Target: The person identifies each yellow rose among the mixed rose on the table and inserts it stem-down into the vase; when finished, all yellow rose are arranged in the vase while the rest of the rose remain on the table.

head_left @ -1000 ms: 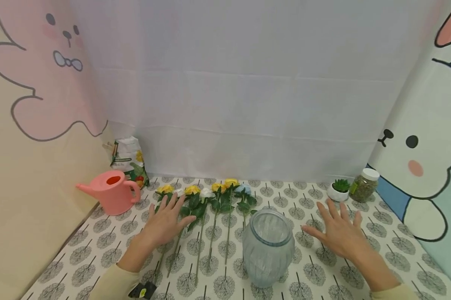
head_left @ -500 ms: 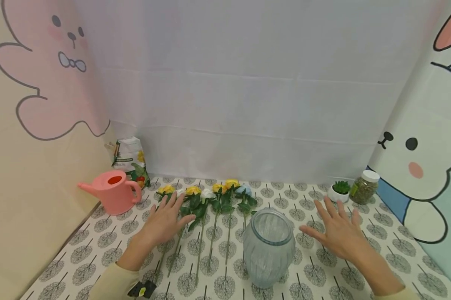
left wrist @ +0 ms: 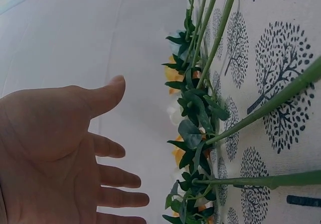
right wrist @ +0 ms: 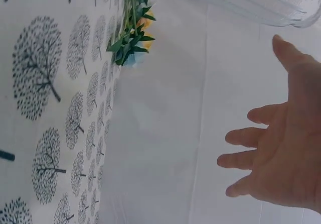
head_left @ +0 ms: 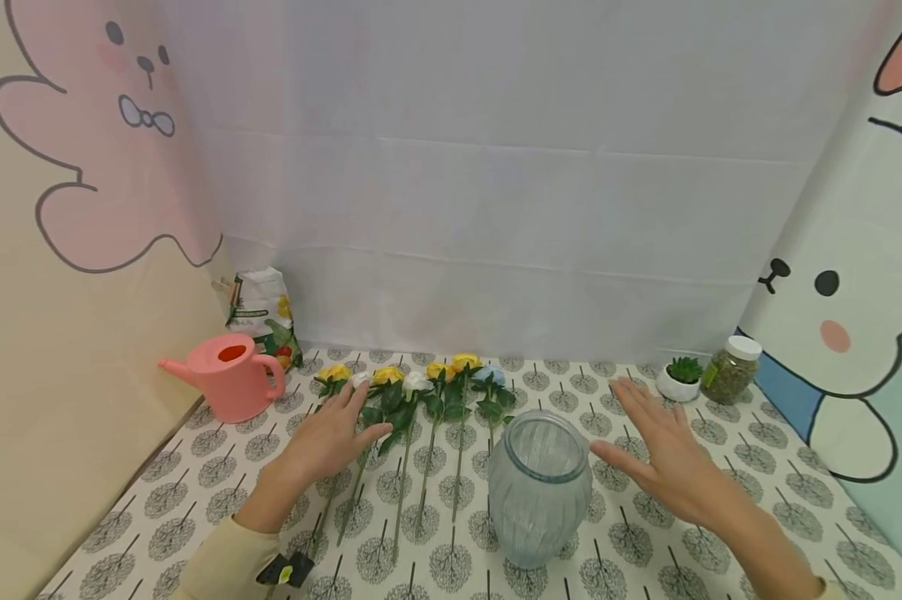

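My left hand hovers over the long-stemmed flowers on the left side of the table, palm down, fingers straight, holding nothing. Yellow roses, a white rose and a blue rose lie in a row, heads toward the back wall, their green stems pointing at me. A ribbed clear glass vase stands upright right of the stems. Just to its right is my right hand, fingers extended, thumb near the vase rim. In the right wrist view that hand is apart from the glass and grips nothing.
A pink watering can stands at the left edge, with a printed white bag behind it. At the back right are a small potted succulent and a white-lidded jar. A tree-print cloth covers the table.
My right hand has shifted left toward the vase, its fingers now closer together. The left hand stays nearly in place. The flowers and vase have not moved on the table.
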`<state>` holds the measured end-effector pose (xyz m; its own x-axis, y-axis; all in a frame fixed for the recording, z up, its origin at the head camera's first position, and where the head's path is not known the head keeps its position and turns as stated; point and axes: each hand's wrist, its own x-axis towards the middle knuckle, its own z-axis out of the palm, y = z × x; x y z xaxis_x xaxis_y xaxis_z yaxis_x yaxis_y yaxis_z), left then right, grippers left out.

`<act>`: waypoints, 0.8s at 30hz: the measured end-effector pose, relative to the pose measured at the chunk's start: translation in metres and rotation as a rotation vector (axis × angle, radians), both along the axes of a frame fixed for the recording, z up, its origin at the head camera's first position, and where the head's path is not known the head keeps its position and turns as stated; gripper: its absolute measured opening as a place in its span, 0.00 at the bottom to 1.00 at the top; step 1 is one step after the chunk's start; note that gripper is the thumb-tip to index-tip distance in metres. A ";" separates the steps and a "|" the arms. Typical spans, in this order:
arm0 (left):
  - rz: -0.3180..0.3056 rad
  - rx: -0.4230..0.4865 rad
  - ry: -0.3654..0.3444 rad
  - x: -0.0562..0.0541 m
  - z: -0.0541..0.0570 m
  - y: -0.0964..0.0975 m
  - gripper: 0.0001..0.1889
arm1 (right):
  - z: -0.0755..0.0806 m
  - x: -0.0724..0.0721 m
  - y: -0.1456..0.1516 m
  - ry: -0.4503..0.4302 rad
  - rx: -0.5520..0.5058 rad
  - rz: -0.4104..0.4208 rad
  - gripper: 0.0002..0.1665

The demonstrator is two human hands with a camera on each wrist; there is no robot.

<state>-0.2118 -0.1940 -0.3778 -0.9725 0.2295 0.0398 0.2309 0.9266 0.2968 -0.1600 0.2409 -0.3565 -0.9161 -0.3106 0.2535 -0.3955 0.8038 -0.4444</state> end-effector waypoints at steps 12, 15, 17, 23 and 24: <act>0.017 0.041 -0.030 -0.002 -0.002 -0.002 0.49 | 0.008 0.017 -0.015 0.011 -0.248 0.207 0.44; 0.028 0.063 -0.039 -0.003 -0.003 -0.004 0.50 | 0.008 0.019 -0.019 0.018 -0.281 0.245 0.45; 0.038 0.091 -0.047 -0.004 -0.002 -0.005 0.51 | 0.008 0.021 -0.024 0.006 -0.307 0.269 0.45; 0.059 0.173 -0.033 -0.009 -0.002 -0.013 0.45 | 0.000 0.025 -0.038 -0.013 -0.383 0.323 0.44; 0.061 0.183 -0.023 -0.010 -0.002 -0.016 0.43 | -0.002 0.025 -0.040 -0.011 -0.403 0.334 0.44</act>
<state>-0.2220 -0.2097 -0.3800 -0.9855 0.1613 0.0533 0.1675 0.8688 0.4659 -0.1347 0.2012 -0.3583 -0.7871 -0.4664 0.4038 -0.5945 0.3989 -0.6982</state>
